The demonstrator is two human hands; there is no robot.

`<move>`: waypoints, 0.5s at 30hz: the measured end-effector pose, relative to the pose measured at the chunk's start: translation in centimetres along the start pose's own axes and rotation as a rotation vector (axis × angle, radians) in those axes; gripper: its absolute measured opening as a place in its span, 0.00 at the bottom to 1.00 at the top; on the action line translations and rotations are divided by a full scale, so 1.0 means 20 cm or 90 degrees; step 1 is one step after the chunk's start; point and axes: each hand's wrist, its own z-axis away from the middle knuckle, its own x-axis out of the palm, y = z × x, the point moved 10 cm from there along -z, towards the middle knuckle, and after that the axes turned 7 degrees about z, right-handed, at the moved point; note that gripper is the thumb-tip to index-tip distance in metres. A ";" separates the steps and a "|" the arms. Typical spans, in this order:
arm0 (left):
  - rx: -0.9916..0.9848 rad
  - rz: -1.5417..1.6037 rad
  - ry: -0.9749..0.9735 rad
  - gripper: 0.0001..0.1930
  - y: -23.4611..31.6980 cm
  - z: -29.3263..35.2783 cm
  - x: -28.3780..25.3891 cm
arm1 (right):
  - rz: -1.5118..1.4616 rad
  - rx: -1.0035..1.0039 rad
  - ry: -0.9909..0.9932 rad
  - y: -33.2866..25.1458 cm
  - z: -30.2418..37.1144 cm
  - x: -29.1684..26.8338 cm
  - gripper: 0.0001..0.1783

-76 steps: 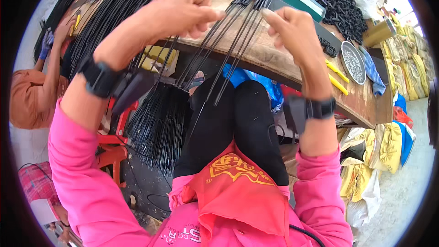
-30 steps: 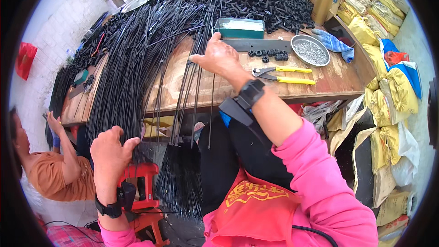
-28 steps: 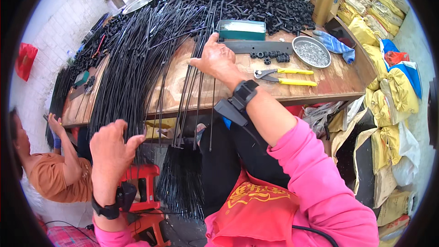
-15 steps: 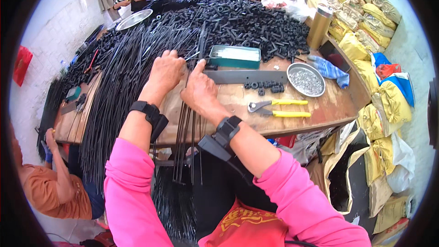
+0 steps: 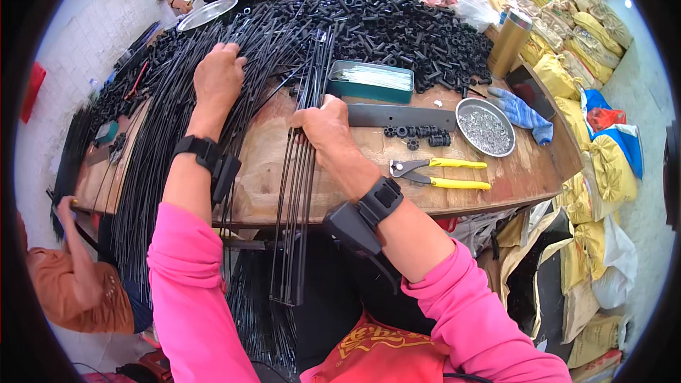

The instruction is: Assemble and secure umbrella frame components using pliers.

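Observation:
My right hand (image 5: 328,131) is closed around a small bunch of long thin black rods (image 5: 289,234). They stand nearly upright in the picture, their near ends past the table edge over my lap. My left hand (image 5: 218,79) is above a large heap of similar black rods (image 5: 167,135), fingers bent and thumb apart, with nothing visible in it. Right of my right hand lies a flat dark bar (image 5: 401,116). Behind it sits a teal box (image 5: 372,92) of thin white sticks. Yellow-handled pliers (image 5: 440,173) lie on the wooden table near short black ribbed pieces (image 5: 418,132).
A round metal dish (image 5: 485,128) holds small silvery bits, beside a blue glove (image 5: 523,115) and a gold flask (image 5: 509,42). Short black tubes (image 5: 418,35) are heaped behind. Yellow sacks (image 5: 610,163) line the right. A co-worker in orange (image 5: 81,291) sits at left.
My left hand has left the bunch and moved left and away, over the rod heap. My right hand has gone from a pointing finger to a grip round the bunch. The view has shifted slightly.

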 end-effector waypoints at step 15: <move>0.058 -0.194 -0.258 0.37 0.12 0.22 0.33 | -0.018 -0.038 -0.053 -0.04 0.05 -0.02 0.09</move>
